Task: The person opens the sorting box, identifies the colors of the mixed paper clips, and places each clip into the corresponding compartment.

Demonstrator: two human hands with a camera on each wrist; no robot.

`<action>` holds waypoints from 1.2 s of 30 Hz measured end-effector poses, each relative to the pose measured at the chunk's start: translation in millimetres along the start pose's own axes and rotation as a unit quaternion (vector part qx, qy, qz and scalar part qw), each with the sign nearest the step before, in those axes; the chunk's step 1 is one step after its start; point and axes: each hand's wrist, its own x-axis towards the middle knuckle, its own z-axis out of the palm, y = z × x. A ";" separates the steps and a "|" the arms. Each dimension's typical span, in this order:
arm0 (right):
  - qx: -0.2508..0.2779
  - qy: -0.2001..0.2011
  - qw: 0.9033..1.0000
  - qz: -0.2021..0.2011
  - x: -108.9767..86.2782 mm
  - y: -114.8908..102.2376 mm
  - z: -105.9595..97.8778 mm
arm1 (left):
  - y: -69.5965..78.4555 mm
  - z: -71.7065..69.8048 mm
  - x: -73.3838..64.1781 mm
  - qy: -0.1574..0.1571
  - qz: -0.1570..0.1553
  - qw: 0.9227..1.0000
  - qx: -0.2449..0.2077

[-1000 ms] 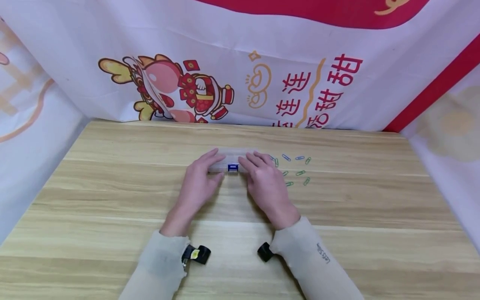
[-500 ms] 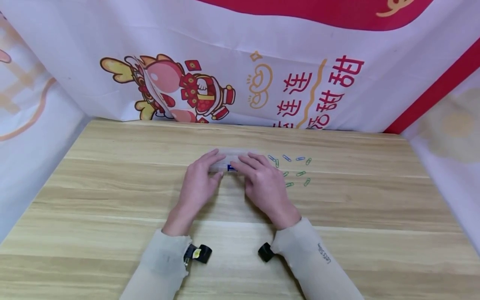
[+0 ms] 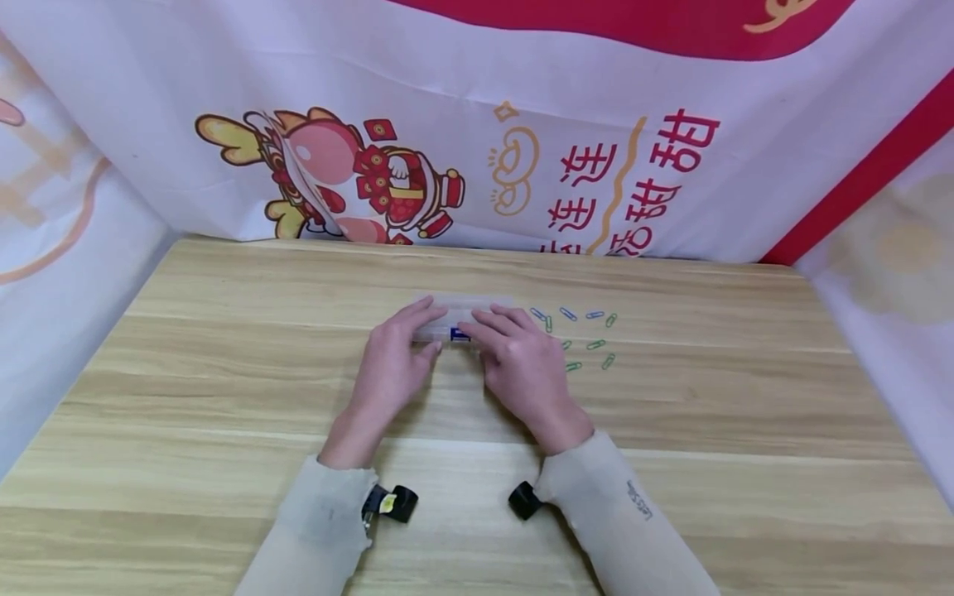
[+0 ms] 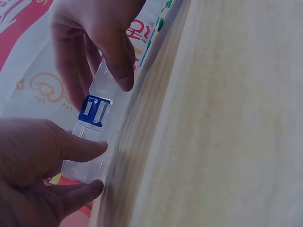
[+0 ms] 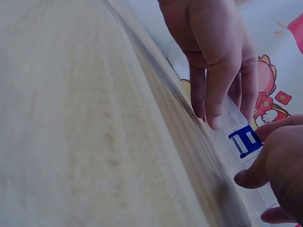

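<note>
A clear plastic box (image 3: 453, 308) with a blue latch (image 3: 460, 334) at the middle of its near side lies on the table. My left hand (image 3: 389, 356) grips its left end, fingers over the lid and thumb at the near side. The right hand (image 3: 527, 364) holds the other end the same way. One right fingertip touches the top of the latch, as the right wrist view shows near the blue latch (image 5: 245, 141). Green paper clips (image 3: 596, 344) and blue paper clips (image 3: 569, 314) lie right of the box, several in all, some close to my right hand.
The wooden table (image 3: 298, 281) ends at a white printed cloth (image 3: 477, 50) hung behind it, with more cloth at both sides. A black wrist camera (image 3: 402, 503) sticks out from the left sleeve and another black camera (image 3: 525, 501) from the right.
A right finger has moved left onto the latch, which was fully uncovered a second ago and is partly covered now. The left hand and the box have stayed in place.
</note>
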 end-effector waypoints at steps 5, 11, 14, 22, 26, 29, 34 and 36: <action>-0.006 0.009 1.000 -0.002 -0.2 -0.8 1.3 | 0.0 -0.2 -0.9 -0.006 0.000 1.000 0.007; -0.001 0.009 1.000 -0.001 -0.8 -0.8 0.9 | 1.0 -0.3 -0.9 -0.011 0.004 1.000 0.013; 0.002 0.010 1.000 -0.002 -1.0 -0.7 0.5 | 1.8 -0.7 -1.1 -0.011 0.007 1.000 0.017; -0.010 0.006 1.000 -0.012 -0.6 -1.6 -0.6 | 3.0 -1.2 -2.0 0.002 0.005 1.000 0.027; -0.014 0.004 1.000 -0.017 -0.1 -1.7 -1.3 | 2.4 -1.3 -1.6 0.000 0.004 1.000 0.028; 0.001 0.012 1.000 -0.008 0.8 -1.3 -1.6 | 2.2 -1.3 -1.1 0.000 0.007 1.000 0.027; 0.031 0.034 0.999 0.014 2.6 -0.3 -1.4 | 2.9 -1.2 -1.4 -0.003 0.009 1.000 0.029; 0.036 0.038 0.998 0.021 2.8 0.1 -1.1 | 3.3 -1.1 -1.9 -0.004 0.008 1.000 0.029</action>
